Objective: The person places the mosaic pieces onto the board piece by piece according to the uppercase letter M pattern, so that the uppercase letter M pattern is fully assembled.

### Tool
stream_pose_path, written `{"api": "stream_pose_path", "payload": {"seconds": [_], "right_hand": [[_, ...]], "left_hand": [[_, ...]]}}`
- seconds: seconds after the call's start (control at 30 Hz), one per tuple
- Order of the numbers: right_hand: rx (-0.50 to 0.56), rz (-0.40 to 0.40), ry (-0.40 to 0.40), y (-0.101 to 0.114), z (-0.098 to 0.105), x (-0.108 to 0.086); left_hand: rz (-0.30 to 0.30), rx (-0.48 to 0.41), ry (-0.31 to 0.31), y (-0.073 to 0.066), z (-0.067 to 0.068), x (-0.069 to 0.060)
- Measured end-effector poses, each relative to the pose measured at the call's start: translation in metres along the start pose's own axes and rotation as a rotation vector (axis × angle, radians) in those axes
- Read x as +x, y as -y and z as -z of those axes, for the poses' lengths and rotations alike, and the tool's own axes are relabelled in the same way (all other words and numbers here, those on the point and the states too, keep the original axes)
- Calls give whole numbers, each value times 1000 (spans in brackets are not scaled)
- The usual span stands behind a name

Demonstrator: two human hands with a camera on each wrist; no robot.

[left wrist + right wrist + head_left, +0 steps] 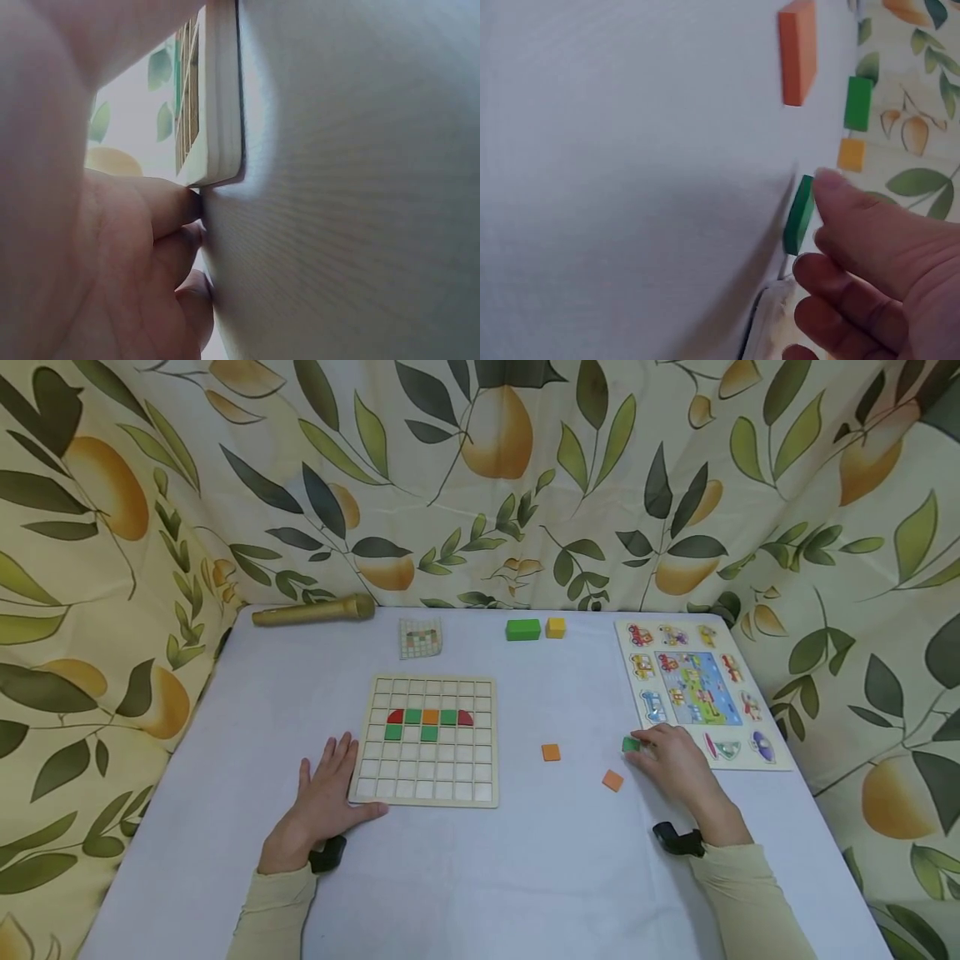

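My left hand (324, 797) rests on the table at the near left corner of a wooden grid board (367, 789), its fingers spread along the left side and the thumb at the front edge. Red, green and orange tiles sit in some of the board's squares. Over on the right, my right hand (678, 772) has thumb and index finger at opposite ends of a green square tile (799, 216), pinching it close to the tabletop. Two orange tiles, one nearer the board (551, 752) and one nearer the hand (612, 780), lie between the board and my right hand.
A picture puzzle board (630, 677) lies at the right, partly beneath my right hand. Along the back are a small pattern card (421, 638), a green block (522, 629), a yellow block (555, 627) and a gold-coloured stick (315, 612). Patterned cloth (480, 527) hangs behind the table.
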State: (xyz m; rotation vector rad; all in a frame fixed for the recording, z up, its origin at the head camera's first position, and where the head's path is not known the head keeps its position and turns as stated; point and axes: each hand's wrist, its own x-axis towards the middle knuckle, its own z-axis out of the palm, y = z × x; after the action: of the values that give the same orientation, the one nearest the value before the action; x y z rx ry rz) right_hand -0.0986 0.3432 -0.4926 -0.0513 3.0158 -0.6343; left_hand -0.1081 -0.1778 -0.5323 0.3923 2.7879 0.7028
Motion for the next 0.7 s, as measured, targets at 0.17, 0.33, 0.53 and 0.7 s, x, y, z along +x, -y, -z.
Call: {"api": "stream_pose_path", "payload": {"seconds": [0.17,0.33,0.53,0.7], "right_hand": [[-15,-11,-4,-1,-6,2],[-28,8,-46,1,-10,4],[22,24,-60,13,-14,12],[77,83,-54,38,-20,23]], "left_hand": [[-5,-6,-3,-2,2,-1],[-5,-1,-6,-1,0,-1],[-4,9,-2,1,0,0],[-4,10,-2,1,0,0]]}}
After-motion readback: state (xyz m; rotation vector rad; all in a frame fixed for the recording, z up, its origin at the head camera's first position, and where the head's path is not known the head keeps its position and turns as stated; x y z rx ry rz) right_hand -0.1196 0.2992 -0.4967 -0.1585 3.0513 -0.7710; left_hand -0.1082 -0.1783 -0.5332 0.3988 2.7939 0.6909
